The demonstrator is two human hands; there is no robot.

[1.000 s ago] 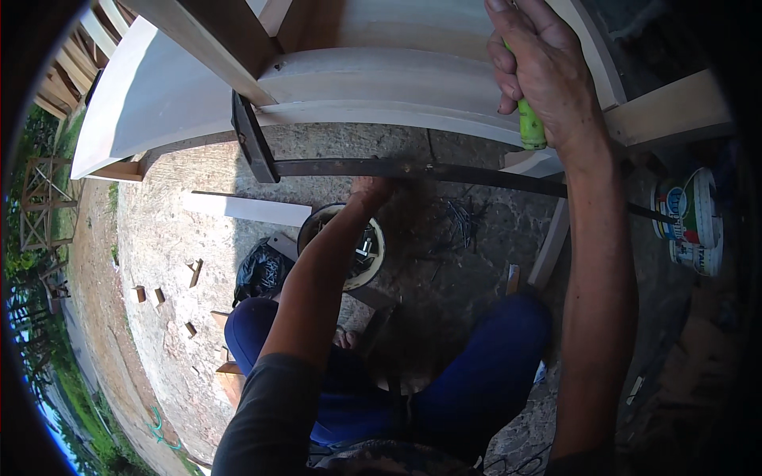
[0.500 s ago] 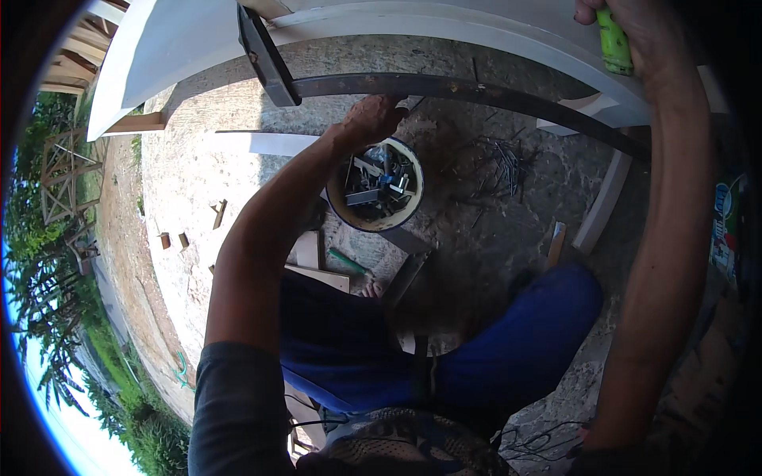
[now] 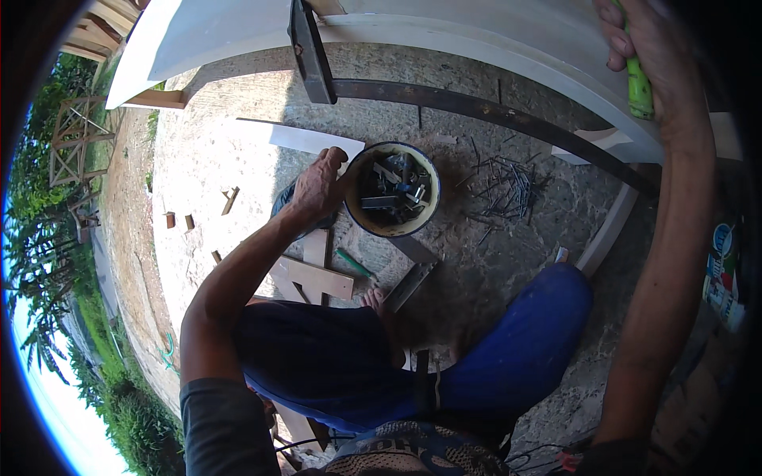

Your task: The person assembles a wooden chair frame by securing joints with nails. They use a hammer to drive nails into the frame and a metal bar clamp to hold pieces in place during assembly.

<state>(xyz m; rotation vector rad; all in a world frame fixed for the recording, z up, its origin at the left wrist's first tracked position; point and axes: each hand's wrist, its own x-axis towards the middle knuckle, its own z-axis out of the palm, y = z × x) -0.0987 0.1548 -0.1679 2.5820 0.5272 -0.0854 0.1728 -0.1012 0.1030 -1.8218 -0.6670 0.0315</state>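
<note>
Right grip (image 3: pixel 647 59) wrapped round lime-green handle (image 3: pixel 638 89) near pale panel (image 3: pixel 476 25); left grip (image 3: pixel 321 186) at left rim of hardware bucket (image 3: pixel 429 210), cannot tell whether closed. Bucket on concrete floor (image 3: pixel 484 278), left of nails (image 3: pixel 521 189). Step looks like bucket handling; next calls for secure rim hold.

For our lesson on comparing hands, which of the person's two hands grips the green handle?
The person's right hand, at the picture's upper right: it closes around the green handle, whereas the left hand is beside the round bowl.
</note>
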